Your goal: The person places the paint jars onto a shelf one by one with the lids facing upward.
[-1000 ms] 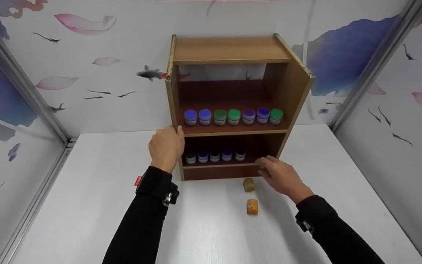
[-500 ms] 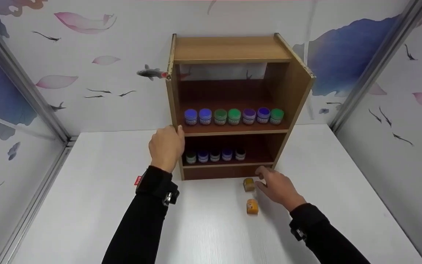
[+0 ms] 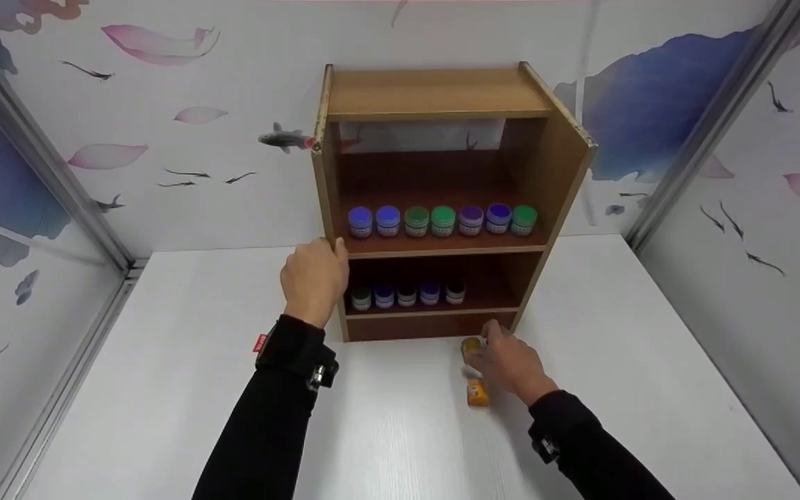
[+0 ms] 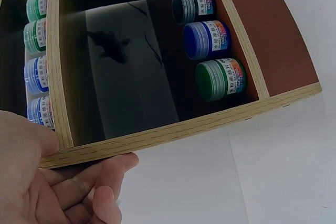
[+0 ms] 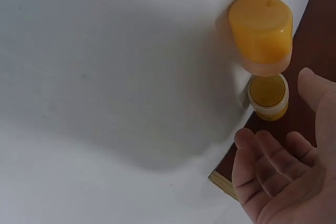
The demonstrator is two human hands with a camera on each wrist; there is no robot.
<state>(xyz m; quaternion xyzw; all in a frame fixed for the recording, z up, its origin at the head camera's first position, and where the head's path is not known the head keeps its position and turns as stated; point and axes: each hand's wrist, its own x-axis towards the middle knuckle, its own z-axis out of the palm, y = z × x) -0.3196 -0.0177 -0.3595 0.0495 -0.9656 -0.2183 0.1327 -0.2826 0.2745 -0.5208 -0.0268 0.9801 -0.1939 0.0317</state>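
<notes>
A wooden shelf unit (image 3: pixel 438 94) stands on the white table. My left hand (image 3: pixel 314 281) grips the front edge of its left side panel; in the left wrist view the thumb lies on one side and the curled fingers on the other. My right hand (image 3: pixel 513 364) hovers beside two paint jars on the tabletop, thumb and fingers spread apart. The dark yellow jar (image 5: pixel 268 93) is close to the shelf's base, in line with the gap between thumb and fingers. Nearer me lies the orange jar (image 5: pixel 261 30), partly covered by the hand in the head view.
Several blue, green and purple paint jars (image 3: pixel 443 221) line the upper shelf. Darker-lidded jars (image 3: pixel 407 295) stand in a row on the lower shelf, left of centre. A small red tag (image 3: pixel 260 342) shows beside my left wrist. Patterned wall panels (image 3: pixel 164 125) enclose the table.
My right hand has moved left and towards me, from the shelf's lower right corner to the two yellowish jars. The left hand stays at the side panel.
</notes>
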